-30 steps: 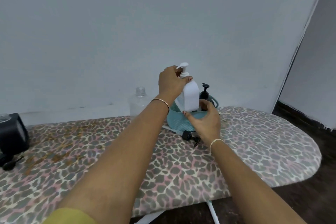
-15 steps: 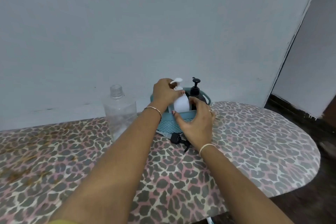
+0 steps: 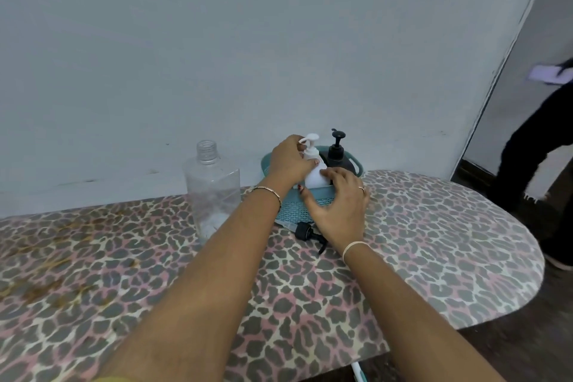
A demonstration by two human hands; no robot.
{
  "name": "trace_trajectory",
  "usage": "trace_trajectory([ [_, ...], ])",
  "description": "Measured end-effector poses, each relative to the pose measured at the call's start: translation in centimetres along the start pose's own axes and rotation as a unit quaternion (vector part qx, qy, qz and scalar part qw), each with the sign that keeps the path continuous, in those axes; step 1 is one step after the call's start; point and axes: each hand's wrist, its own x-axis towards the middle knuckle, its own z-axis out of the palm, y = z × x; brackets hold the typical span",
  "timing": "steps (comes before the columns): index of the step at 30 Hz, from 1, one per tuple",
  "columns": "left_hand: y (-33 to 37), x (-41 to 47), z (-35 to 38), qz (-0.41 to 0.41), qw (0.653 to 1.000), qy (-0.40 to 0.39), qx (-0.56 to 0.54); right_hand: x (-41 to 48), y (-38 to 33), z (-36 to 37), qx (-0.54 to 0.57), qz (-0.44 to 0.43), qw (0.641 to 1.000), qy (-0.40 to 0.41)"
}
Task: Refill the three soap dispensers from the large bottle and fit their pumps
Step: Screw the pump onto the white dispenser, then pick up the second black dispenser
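Left hand (image 3: 290,161) grips white dispenser (image 3: 314,178); right hand (image 3: 338,208), fingers spread, steadies basket (image 3: 294,209). Seat it upright, clear of black dispenser (image 3: 336,152) at 3 o'clock.

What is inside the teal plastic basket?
A white pump bottle, gripped by the left hand, and a black pump bottle. The right hand and basket wall hide the bottom.

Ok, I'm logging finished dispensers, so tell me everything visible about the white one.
The white dispenser looks like opaque plastic, with a white pump fitted on top. It stands upright in the teal basket, left of the black dispenser. The left hand grips its neck; the right hand rests against its front.
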Motion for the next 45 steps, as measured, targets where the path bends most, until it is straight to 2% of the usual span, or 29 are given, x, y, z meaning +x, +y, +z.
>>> trace_trajectory([
  [5, 0.4, -2.3, -0.8, 0.029, 0.999, -0.009, 0.020, -0.5, -0.9, -0.9, -0.021, 0.013, 1.000, -0.004],
  [10, 0.9, -6.5, -2.1, 0.052, 0.998, 0.013, -0.038, -2.3, -3.0, -2.5, -0.022, 0.005, 1.000, -0.007],
  [17, -1.0, -13.9, -5.2, 0.067, 0.986, 0.078, -0.130, -6.8, -7.7, -3.8, 0.039, -0.043, 0.998, -0.034],
  [22, -4.2, -18.3, -8.9, 0.085, 0.984, 0.116, -0.105, -10.4, -11.6, -3.2, 0.086, -0.081, 0.989, -0.085],
  [30, -10.9, -22.3, -17.8, 0.012, 0.966, 0.249, -0.065, -13.2, -19.1, -0.8, 0.135, -0.094, 0.974, -0.158],
  [34, -15.2, -23.0, -23.0, -0.058, 0.932, 0.356, -0.018, -13.5, -22.3, 2.0, 0.151, -0.112, 0.961, -0.202],
  [39, -19.9, -22.7, -29.0, -0.158, 0.873, 0.457, 0.067, -13.5, -26.3, 6.7, 0.155, -0.135, 0.947, -0.246],
  [42, -22.0, -21.5, -32.0, -0.220, 0.851, 0.469, 0.085, -13.5, -28.4, 9.5, 0.161, -0.146, 0.939, -0.266],
  [45, -23.7, -20.0, -34.1, -0.230, 0.860, 0.448, 0.084, -13.5, -29.8, 11.8, 0.161, -0.153, 0.933, -0.282],
])
